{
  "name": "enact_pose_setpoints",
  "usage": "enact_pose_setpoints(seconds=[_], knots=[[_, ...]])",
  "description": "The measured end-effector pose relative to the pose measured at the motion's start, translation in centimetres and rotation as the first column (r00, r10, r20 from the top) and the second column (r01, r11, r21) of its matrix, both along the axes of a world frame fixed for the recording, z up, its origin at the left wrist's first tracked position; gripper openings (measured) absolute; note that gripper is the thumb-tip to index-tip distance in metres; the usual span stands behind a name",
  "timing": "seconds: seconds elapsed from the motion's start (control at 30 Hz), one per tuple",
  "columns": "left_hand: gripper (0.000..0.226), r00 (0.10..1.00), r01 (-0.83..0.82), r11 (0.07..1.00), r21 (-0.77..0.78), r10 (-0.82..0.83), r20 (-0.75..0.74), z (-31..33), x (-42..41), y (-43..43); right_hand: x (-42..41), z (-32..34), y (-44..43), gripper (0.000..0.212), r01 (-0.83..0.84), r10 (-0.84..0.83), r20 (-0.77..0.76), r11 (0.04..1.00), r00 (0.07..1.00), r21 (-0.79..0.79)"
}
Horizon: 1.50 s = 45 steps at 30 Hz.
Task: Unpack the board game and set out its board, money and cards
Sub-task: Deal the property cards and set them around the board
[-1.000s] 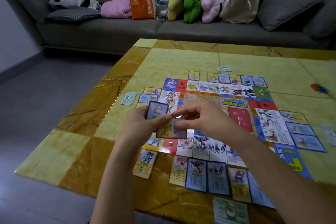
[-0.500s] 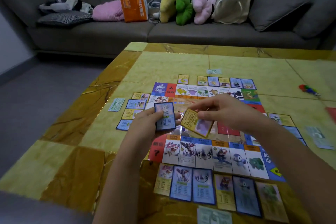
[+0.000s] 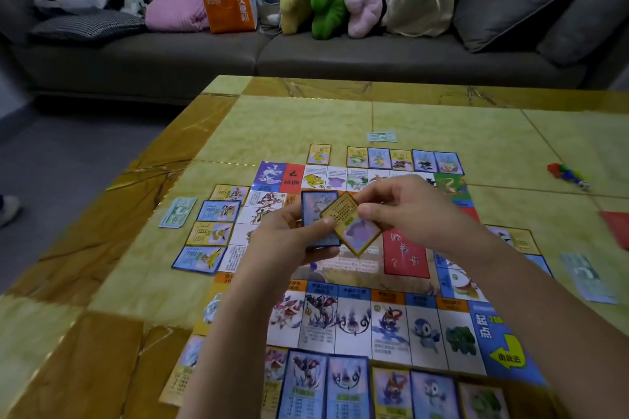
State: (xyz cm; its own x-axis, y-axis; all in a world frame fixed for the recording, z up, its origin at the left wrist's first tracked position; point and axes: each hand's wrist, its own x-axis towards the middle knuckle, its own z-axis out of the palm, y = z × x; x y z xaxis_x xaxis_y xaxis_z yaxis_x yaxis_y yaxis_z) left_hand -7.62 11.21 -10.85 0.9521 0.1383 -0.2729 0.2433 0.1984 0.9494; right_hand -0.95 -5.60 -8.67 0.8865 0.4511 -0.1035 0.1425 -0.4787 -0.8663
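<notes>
The game board (image 3: 354, 320) lies flat on the yellow marbled table (image 3: 292, 119), with property cards laid in rows along its far, left and near edges. Above the board's middle, my left hand (image 3: 286, 241) grips a small stack of cards with a blue-bordered card (image 3: 315, 211) on top. My right hand (image 3: 408, 211) pinches a yellow-bordered card (image 3: 354, 224), tilted, overlapping that stack. A red card deck (image 3: 405, 253) sits on the board's centre. Green money notes lie at the left (image 3: 177, 213), far (image 3: 382, 137) and right (image 3: 587, 277).
Small coloured game pieces (image 3: 566, 174) lie at the table's right, and a red item (image 3: 617, 228) is at the right edge. Behind the table stands a grey sofa (image 3: 238, 58) with plush toys, an orange bag and a tote bag.
The camera has dropped closer to the board. My right hand has turned the yellow-bordered card and brought it up against the stack in my left hand.
</notes>
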Motion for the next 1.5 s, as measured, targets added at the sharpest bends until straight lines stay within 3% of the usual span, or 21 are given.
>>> enact_pose_setpoints(seconds=[0.13,0.23,0.33,0.4,0.5,0.57,0.73,0.9,1.5], knots=[[0.01,0.993,-0.106,0.989,0.108,0.1,0.056,-0.2,0.3,-0.1,0.7,0.3,0.7,0.012,-0.057,0.059,-0.021,0.996,0.998,0.065],[0.005,0.989,-0.142,0.985,0.097,0.137,0.055,-0.2,0.5,0.1,1.7,0.6,1.1,0.02,-0.153,0.153,0.006,0.988,0.988,-0.008],[0.015,0.986,-0.165,0.985,0.052,0.163,0.039,-0.5,0.8,0.6,4.5,0.8,1.4,0.033,-0.193,0.2,0.057,0.976,0.978,-0.104],[0.02,0.983,-0.183,0.981,0.058,0.181,0.026,-0.7,1.0,1.2,7.9,0.7,1.2,0.034,-0.101,0.113,0.117,0.989,0.987,-0.107],[0.022,0.977,-0.213,0.972,0.096,0.212,0.017,-1.1,1.3,2.2,12.9,0.5,1.1,0.022,0.096,-0.098,0.065,0.995,0.993,0.03],[0.021,0.974,-0.224,0.967,0.116,0.225,0.009,-1.5,1.5,2.9,15.5,-0.1,1.6,0.02,0.157,-0.156,0.06,0.988,0.986,-0.011],[0.022,0.959,-0.282,0.956,0.081,0.282,0.001,-1.9,2.2,4.1,18.9,-1.8,3.9,0.033,0.037,-0.037,-0.001,0.995,0.999,-0.095],[0.022,0.959,-0.28,0.957,0.072,0.282,-0.01,-2.0,2.4,4.1,20.3,-2.6,4.9,0.035,-0.046,0.074,0.095,0.961,0.993,-0.274],[0.019,0.965,-0.262,0.965,0.004,0.262,-0.023,-1.9,2.5,4.4,21.0,-3.6,4.4,0.036,-0.11,0.117,0.002,0.94,0.993,-0.323]])
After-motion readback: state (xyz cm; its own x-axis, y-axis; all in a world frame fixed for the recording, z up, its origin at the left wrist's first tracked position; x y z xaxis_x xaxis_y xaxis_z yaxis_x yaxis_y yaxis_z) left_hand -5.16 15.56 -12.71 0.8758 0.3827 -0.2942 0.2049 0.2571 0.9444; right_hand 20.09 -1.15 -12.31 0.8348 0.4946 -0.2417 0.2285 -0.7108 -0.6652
